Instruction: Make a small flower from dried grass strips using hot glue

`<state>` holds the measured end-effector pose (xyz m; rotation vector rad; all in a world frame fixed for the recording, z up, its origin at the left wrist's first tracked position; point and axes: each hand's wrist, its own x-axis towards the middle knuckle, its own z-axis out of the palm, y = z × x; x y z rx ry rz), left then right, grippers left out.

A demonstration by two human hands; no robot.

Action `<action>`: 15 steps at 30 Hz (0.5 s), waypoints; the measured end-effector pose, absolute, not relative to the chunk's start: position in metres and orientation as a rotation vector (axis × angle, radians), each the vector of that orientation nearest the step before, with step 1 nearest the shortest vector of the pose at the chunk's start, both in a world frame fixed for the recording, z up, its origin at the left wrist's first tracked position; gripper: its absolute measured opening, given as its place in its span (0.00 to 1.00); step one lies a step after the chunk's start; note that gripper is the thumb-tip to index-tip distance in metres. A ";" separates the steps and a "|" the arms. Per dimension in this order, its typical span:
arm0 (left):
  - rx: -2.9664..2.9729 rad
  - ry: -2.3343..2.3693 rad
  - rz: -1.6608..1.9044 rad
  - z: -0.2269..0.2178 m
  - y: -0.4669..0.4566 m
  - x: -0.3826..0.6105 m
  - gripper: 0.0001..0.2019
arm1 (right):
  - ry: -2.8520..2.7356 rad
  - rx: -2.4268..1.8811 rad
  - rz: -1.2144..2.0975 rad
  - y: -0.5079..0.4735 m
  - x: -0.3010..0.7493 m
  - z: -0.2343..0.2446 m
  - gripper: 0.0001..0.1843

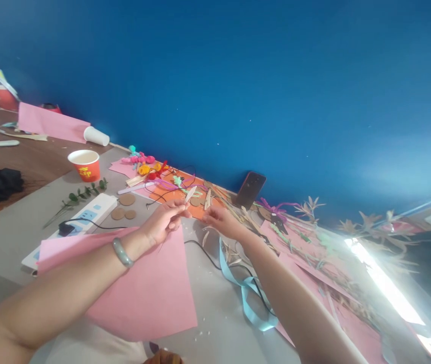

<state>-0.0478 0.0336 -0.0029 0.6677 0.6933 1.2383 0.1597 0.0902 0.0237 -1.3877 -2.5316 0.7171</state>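
My left hand [168,220], with a jade-coloured bangle [123,252] on its wrist, is raised over the top edge of a pink paper sheet [147,298]. Thumb and forefinger pinch a pale dried leaf [190,194] that points up. A short gap to the right, my right hand [221,221] is closed at the fingertips on another slim dried leaf [208,198]. Behind both hands lies an orange sheet [170,188] with small craft bits. Loose dried leaves [232,253] and a light blue ribbon [255,311] lie below my right hand and forearm.
A red paper cup [86,167], a green leafy sprig [82,193], a white power strip [101,212] and round wooden discs [127,199] are on the left. A phone [251,189] leans against the blue wall [215,91]. Dried stems and pink sheets spread along the right.
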 end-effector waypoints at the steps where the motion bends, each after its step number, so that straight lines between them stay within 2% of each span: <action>1: 0.672 0.699 1.236 -0.003 0.033 -0.048 0.10 | -2.482 -1.380 0.790 0.088 0.164 0.026 0.08; 6: 0.682 0.714 1.225 -0.002 0.033 -0.048 0.12 | -2.015 -1.315 1.130 0.072 0.180 0.033 0.10; 15: 0.694 0.710 1.178 -0.007 0.029 -0.044 0.11 | -1.880 -1.420 1.117 0.042 0.196 0.034 0.16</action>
